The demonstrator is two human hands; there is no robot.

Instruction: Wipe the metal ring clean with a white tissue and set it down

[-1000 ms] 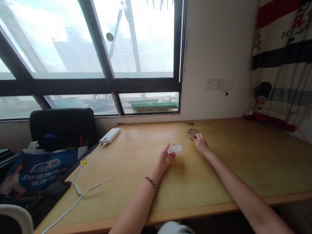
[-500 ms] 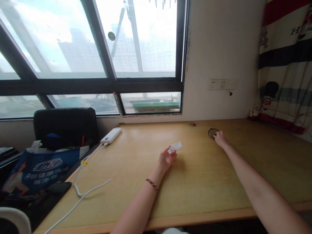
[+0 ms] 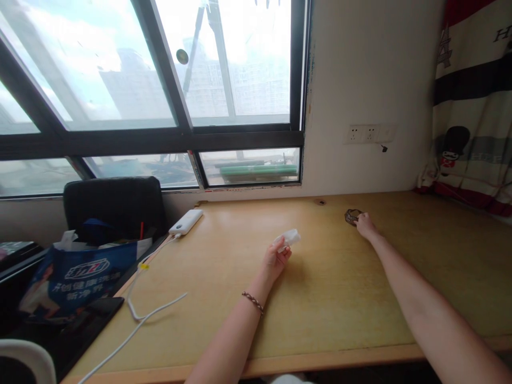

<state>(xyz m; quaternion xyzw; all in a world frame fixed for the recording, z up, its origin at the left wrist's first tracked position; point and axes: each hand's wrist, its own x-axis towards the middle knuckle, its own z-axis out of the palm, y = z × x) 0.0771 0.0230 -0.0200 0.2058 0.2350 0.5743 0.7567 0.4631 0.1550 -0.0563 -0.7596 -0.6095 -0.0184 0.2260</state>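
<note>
My left hand (image 3: pixel 278 257) is closed, thumb and fingers pinching a crumpled white tissue (image 3: pixel 291 237) above the middle of the wooden table (image 3: pixel 216 320). A braided bracelet (image 3: pixel 253 302) circles the left wrist. Farther off to the right, my right hand (image 3: pixel 366 226) reaches toward the back of the table. Its fingers are closed on the edge of a small dark brown, loop-shaped thing (image 3: pixel 351 216) with gaps through it; what kind of thing it is I cannot make out. That thing is at or just over the tabletop.
On the left edge lies a white power bank (image 3: pixel 186 222) with a white cable (image 3: pixel 132 312) trailing forward. A blue bag (image 3: pixel 80 277) sits on a black chair (image 3: pixel 116 200) to the left. Wall sockets (image 3: pixel 362 133), a window and a curtain (image 3: pixel 468 117) border the back.
The whole view has shifted slightly, so most things appear a little farther right. My left thumb now lies farther over the tissue, whose shape has changed. The right hand keeps its hold.
</note>
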